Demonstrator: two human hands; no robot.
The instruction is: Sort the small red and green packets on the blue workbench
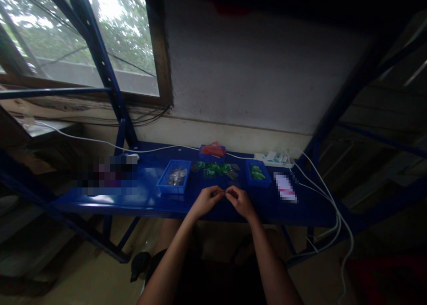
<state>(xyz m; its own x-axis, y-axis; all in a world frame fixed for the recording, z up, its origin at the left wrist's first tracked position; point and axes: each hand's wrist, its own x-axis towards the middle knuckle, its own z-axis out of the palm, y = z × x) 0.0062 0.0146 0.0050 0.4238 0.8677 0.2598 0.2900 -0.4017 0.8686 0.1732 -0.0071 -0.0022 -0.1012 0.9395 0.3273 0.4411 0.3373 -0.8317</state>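
Observation:
My left hand [208, 200] and my right hand [240, 201] meet over the front of the blue shelf table. Thumb and fingers are pinched on both, with the tips nearly touching around something small and dark that is too tiny to name. Just beyond them lie several green packets [216, 168], spread loosely. To the left stands a blue bin [171, 189] holding clear, silvery packets [178, 176]. A second blue bin [262, 182], on the right, contains green packets [256, 172]. Red packets [214, 149] fill a smaller blue bin [203, 157] at the back.
A white power strip [275, 160] with plugs lies at the back right, its cables [328, 193] hanging over the table's right side. A blurred-out flat item [285, 187] rests near the right bin. Blue metal uprights [106, 73] frame the table [140, 198] before a wall and window.

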